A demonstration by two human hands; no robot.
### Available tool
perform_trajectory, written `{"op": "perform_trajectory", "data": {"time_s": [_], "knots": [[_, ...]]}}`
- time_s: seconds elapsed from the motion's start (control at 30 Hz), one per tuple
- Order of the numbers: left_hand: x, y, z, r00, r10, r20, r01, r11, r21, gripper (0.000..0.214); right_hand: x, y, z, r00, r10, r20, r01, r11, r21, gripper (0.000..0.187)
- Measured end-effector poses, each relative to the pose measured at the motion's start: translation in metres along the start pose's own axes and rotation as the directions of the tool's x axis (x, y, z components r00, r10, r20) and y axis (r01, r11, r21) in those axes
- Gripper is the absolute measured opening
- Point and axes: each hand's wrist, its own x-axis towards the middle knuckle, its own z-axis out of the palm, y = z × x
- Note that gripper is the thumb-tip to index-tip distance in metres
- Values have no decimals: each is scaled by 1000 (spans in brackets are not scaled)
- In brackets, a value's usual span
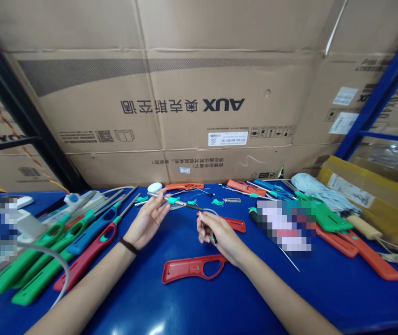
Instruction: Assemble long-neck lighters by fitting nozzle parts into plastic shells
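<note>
Blue table (171,302): left hand (146,224), fingers narrow on teal-collared lighter nozzle (180,202); right hand (222,237), fingers narrow on thin wire (207,212); red lighter shell (192,269) at 6 o'clock

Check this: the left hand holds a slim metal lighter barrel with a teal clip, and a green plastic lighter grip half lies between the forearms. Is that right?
No: that plastic lighter grip half is red, not green, as the head view shows. The rest stands.
</note>
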Motion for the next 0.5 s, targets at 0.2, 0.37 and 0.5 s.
{"op": "perform_trajectory", "data": {"time_s": [0.2, 0.37, 0.5], "knots": [[-1, 2, 1, 1000, 7, 15, -7, 1000, 5, 30, -1, -3, -2, 1000, 24, 8, -23, 995, -94, 37], [-2, 3, 3, 1000, 1, 15, -1, 1000, 5, 28, 1, -2, -6, 998, -10, -66, 6, 998, -61, 37], [0, 3, 2, 1000, 6, 15, -6, 1000, 11, 28, 3, -1, -7, 982, -97, -159, 86, 993, -79, 32]]}}
